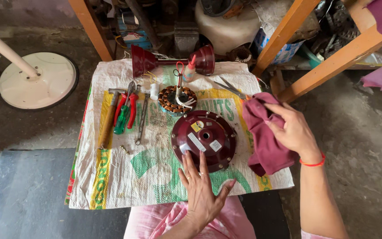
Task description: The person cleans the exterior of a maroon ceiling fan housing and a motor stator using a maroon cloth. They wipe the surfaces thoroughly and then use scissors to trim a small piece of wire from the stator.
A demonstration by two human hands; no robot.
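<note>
A maroon round fan motor cover (204,139) lies on a woven plastic sack (155,177) spread on the floor. My left hand (200,188) rests open just below it, fingertips touching its near rim. My right hand (292,128) grips a maroon cloth (264,137) to the right of the cover. Behind the cover sits a copper-wound stator (176,99).
A hammer (108,119), red-handled pliers (127,110), a green screwdriver (121,120) and a spanner (141,119) lie at the left of the sack. Scissors (231,87), a small glue bottle (189,70) and a maroon fan rod with canopies (173,61) lie at the back. A white fan base (38,79) stands left; wooden shelf legs (284,35) rise behind.
</note>
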